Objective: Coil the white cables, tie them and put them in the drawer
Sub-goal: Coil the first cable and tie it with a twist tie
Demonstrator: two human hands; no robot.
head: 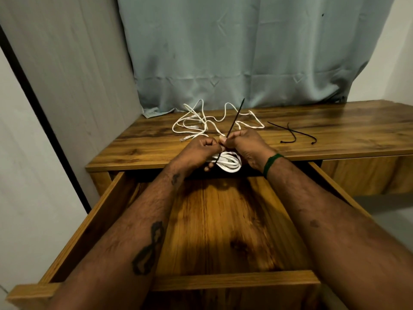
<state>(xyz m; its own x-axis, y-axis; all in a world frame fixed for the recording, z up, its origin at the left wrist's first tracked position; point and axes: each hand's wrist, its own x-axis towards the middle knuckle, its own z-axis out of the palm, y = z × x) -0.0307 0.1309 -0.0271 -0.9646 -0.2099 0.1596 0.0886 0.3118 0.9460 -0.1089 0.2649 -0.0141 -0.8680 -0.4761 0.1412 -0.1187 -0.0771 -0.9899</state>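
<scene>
Wood-grain table fills the corner of the room, with a pale blue-grey curtain hanging behind it and a grey panel on the left. The curtain's hem rests on the table's back edge. Below the tabletop a drawer stands pulled out. Its front rail is cut off by the lower edge of the view, and both forearms cross above its bare wooden floor.

The coiled white cable is held above the table's front edge, over the back of the drawer. Only its lower loops show; the upper part is hidden behind the hands. The left hand has its fingers curled tight on the coil. The right hand has its fingers clamped together on a black cable tie, whose free end sticks up and away toward the curtain. A short dark stretch of the tie shows under the left hand, but how it wraps the coil cannot be made out.

Farther back, loose white cables lie tangled on the table, their plugs too small to read. Well to their right lie 2 spare black ties, crossing each other. A green wristband circles the right wrist, and dark tattoos mark the left forearm.
</scene>
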